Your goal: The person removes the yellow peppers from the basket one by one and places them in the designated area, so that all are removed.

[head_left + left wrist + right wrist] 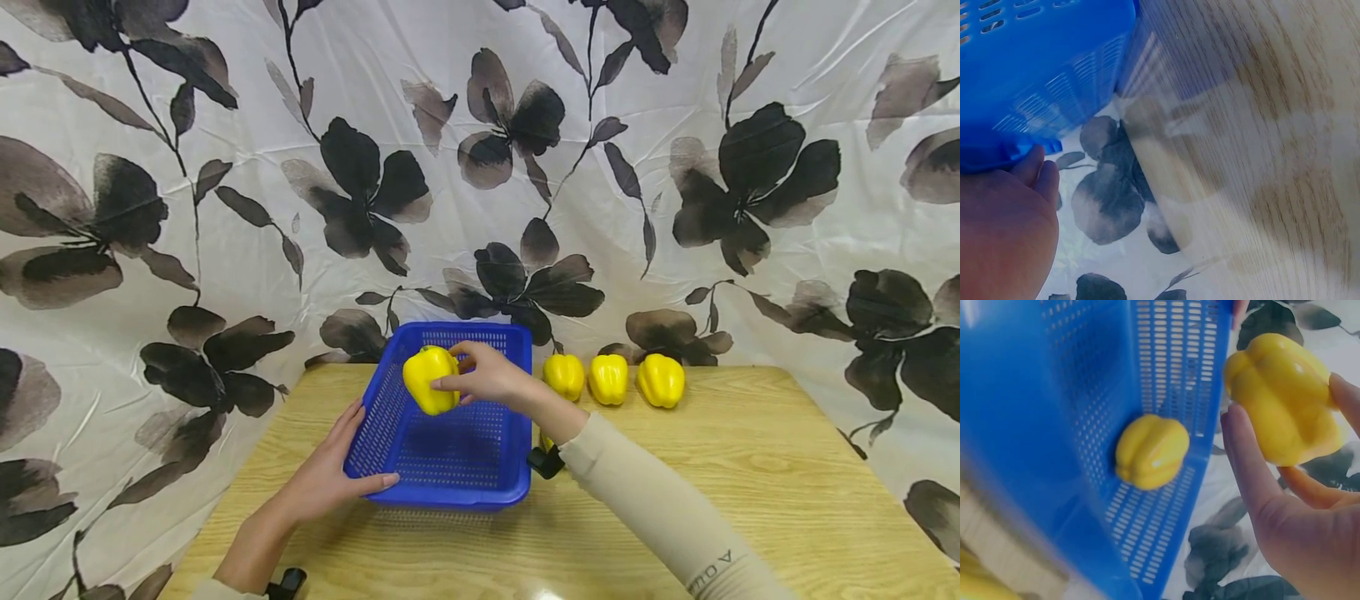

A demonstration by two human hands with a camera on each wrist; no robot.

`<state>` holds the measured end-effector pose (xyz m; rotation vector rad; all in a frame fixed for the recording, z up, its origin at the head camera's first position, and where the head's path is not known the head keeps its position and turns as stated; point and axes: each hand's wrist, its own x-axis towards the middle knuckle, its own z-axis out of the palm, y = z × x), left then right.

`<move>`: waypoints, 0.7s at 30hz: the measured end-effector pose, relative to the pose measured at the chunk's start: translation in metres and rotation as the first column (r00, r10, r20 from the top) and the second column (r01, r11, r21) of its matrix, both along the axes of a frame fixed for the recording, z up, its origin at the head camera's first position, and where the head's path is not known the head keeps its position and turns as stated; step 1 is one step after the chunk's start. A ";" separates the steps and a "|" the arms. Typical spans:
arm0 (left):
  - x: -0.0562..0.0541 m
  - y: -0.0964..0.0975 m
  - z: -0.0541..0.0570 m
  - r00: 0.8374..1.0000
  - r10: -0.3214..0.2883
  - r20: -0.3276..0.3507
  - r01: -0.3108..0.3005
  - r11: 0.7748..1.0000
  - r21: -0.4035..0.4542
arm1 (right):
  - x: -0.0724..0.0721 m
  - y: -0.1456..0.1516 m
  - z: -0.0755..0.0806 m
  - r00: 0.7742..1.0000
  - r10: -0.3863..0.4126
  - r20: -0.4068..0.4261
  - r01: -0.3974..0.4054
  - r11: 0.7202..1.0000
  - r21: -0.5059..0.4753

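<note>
A yellow bell pepper (pixel 429 379) is in my right hand (pixel 483 375), held over the blue plastic basket (pixel 525 467). Thumb and fingers pinch it from its sides, as the right wrist view shows. Inside the basket lies another yellow bell pepper (pixel 1152 452), hidden in the head view. My left hand (pixel 326 471) grips the basket's near left side, thumb over the rim and fingers along the outer wall. In the left wrist view, fingertips (pixel 1035 162) curl at the blue rim.
Three yellow bell peppers (pixel 608 380) stand in a row on the wooden table (pixel 720 467), right of the basket. One more pepper (pixel 547 442) is mostly hidden behind my right wrist. A floral cloth (pixel 450 208) hangs behind the table's back edge.
</note>
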<state>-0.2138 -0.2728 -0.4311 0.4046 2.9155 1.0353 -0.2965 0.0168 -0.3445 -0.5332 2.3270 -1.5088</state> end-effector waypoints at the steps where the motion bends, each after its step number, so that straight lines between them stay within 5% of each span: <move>1: 0.000 0.000 0.000 1.000 0.000 -0.001 0.000 1.000 0.000 | 0.001 0.003 -0.001 1.000 -0.005 0.001 0.005 1.000 0.001; 21: -0.001 -0.002 -0.003 1.000 0.003 -0.014 -0.003 1.000 0.001 | 0.013 0.048 -0.006 0.997 -0.053 0.049 0.055 0.997 -0.059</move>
